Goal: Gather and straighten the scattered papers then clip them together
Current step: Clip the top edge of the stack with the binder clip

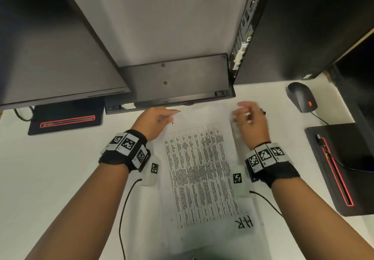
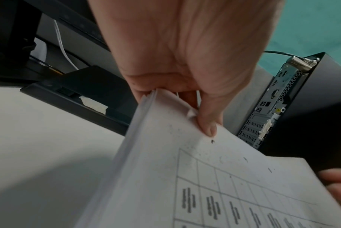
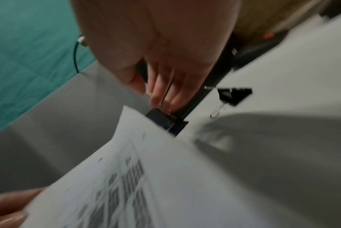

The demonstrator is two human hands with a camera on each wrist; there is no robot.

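A stack of printed papers (image 1: 200, 174) with a table and a handwritten "H.R" lies lengthwise on the white desk between my arms. My left hand (image 1: 157, 120) pinches the stack's far left corner; in the left wrist view the thumb (image 2: 208, 121) presses on the top sheet of the papers (image 2: 185, 177) and the corner is lifted. My right hand (image 1: 249, 118) is blurred at the far right corner. There its fingers (image 3: 161, 95) pinch the wire handles of a black binder clip (image 3: 165, 121) set against the edge of the papers (image 3: 165, 177).
A second black binder clip (image 3: 234, 96) lies on the desk just right of the stack. A keyboard (image 1: 174, 79) leans upright behind the papers, between a monitor (image 1: 50, 47) and a computer tower (image 1: 242, 33). A mouse (image 1: 301, 97) and a black stand base (image 1: 344, 168) sit to the right.
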